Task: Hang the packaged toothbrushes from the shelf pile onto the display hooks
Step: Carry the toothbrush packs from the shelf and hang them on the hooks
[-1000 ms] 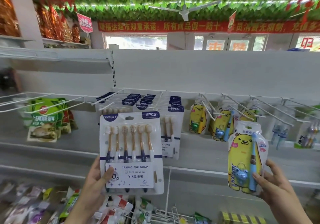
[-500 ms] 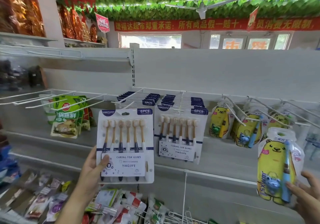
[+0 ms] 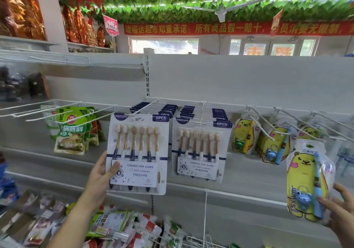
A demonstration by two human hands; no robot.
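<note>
My left hand (image 3: pixel 99 177) grips a white six-piece toothbrush pack (image 3: pixel 138 152) by its lower left edge, thumb on the front. The pack's top hole sits at the tip of a white display hook (image 3: pixel 145 107) that carries several identical packs behind. A second full row of these packs (image 3: pixel 201 148) hangs just to the right. My right hand (image 3: pixel 339 207) holds a yellow bear children's toothbrush pack (image 3: pixel 306 180) at the far right, below the hooks (image 3: pixel 262 127) where similar bear packs (image 3: pixel 243 134) hang.
Bare white hooks (image 3: pixel 38 111) stick out at the left beside green seasoning bags (image 3: pixel 72 131). Loose snack packets (image 3: pixel 118 226) fill the bin below. A white shelf ledge (image 3: pixel 239 194) runs under the hanging packs, with a white back panel above.
The view has swung left and closer. My left hand has raised the six-piece pack up to the hook tip. My right hand with the bear pack has drifted toward the right edge.
</note>
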